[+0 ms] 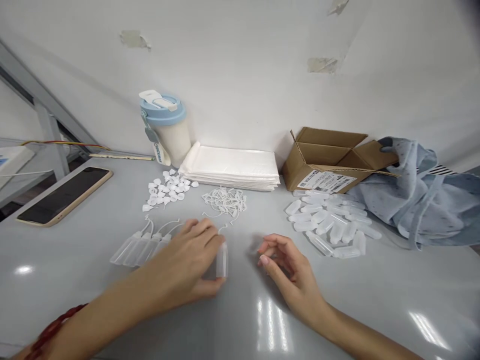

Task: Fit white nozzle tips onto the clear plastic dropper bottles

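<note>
My left hand [195, 255] grips a small translucent plastic bottle [222, 261] between thumb and fingers, with a thin white piece at its top end. Partly under that hand, a row of similar bottles [137, 249] lies on the table, with white caps and curved straps at their tops. My right hand [287, 270] hovers to the right of the held bottle, fingers loosely curved and apart, holding nothing I can see. Further right lies a pile of uncapped bottles [335, 220]. Beyond my left hand are a heap of white straps [225, 201] and scattered white caps [167, 189].
Along the wall stand a blue-lidded cup [172, 135], a stack of white packets [236, 165] and an opened cardboard box [305, 172]. A bluish cloth [420, 200] is bunched at the right. On the left lie a phone [63, 195] and a metal frame [47, 125].
</note>
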A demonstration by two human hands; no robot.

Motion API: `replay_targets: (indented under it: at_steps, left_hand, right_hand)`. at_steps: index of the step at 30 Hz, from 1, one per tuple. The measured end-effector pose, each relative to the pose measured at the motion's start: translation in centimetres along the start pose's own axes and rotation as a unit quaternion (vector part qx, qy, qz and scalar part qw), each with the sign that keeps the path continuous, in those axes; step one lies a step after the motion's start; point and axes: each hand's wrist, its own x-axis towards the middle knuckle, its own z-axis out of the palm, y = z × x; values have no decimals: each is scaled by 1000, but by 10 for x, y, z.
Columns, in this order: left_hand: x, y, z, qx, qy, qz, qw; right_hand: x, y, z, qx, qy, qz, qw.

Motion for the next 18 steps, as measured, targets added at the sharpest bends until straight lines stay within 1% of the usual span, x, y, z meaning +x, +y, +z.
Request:
replay_targets:
  at_steps: [3,6,14,18]
  left_hand:
    - [-19,-11,-9,13,-16,-38,999]
    - [-28,-17,-13,33,-25,-45,998]
    - [-27,-20,-20,34,-53,-48,997]
    - [-30,-25,-20,29,-60,-55,996]
  right_hand:
    - [0,0,0,4,-1,20,1000]
    - [-1,-1,-1,2,-8,28,1000]
    - [-9,1,0,-6,-28,33,999]
    - [-8,1,0,-12,-28,26,999]
